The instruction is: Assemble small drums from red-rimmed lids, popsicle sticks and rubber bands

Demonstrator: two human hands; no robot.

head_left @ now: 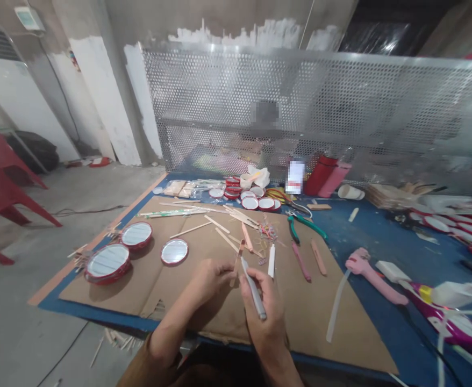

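My left hand [207, 282] pinches a thin wooden stick [238, 262] with a reddish-brown upper end, held upright over the cardboard. In my right hand [269, 309] is a white pen-like tool [254, 290], its tip close to the stick; whether they touch I cannot tell. A second white pen-like piece [272, 260] lies just beyond the right hand. Peach-coloured strips [247, 238] and a tangle of colored bands [268, 230] rest past my fingers. To the left is a round red-rimmed disc [174, 251], with two small drum-like pieces [107, 263] farther left.
A cardboard sheet [167, 301] covers part of the blue table [341, 215]. Green-handled pliers [294, 228] lie at its upper right. A pink glue gun [377, 279] and a purple tool [441, 320] with cords are at right. Behind stands a perforated metal panel [220, 91].
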